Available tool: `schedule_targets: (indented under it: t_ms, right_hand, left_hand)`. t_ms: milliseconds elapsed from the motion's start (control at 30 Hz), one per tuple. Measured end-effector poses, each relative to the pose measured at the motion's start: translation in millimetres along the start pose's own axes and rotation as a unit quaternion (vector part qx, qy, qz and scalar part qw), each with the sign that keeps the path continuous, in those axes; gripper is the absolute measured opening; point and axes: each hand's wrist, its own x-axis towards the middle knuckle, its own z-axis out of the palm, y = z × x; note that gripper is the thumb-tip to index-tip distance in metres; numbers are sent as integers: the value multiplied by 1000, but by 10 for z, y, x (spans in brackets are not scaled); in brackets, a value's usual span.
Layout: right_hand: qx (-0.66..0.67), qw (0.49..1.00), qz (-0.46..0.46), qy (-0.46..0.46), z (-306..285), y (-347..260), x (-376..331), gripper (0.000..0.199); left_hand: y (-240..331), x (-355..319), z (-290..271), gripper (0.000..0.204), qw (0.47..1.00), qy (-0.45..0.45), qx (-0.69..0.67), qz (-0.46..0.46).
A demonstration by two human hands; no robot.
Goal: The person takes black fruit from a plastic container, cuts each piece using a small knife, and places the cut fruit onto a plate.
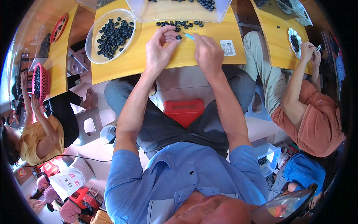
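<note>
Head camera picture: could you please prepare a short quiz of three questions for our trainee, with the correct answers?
1. Choose one. Which of the wearer's hands holds the dark round bead at its fingertips? A) the left; B) the right; C) neither.
2. True or false: the clear round bowl stands to the right of the white card.
3. Complete: the thin tool is light ____.

Key:
1. A, the left hand.
2. False; the bowl is to the left.
3. Blue; the right hand holds it.
</note>
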Motion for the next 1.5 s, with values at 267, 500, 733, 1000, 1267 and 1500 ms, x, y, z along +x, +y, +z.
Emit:
schedule_targets:
  t_ms: [267,500,733,1000,1267,1500]
  right_hand:
    - [20,1000,21,5,32,30,21,29]
    - [39,999,29,-2,4,16,12,24]
    - [56,998,27,7,7,35,-1,26]
    - [61,998,33,10,26,50,2,24]
    - [83,995,49,6,12,45,4,24]
    - [93,994,51,5,-9,24,26,23]
  left_hand:
    - [106,-22,-116,31,998,30,23,57]
    - [188,189,-831,20,933,199,264,142]
    - [210,348,-946,23,876,217,390,183]
    - [-272,1407,-232,16,845,75,511,136]
    - [-419,1728,-300,20,832,14,550,66]
    - [-459,1601,-359,33,863,43,497,80]
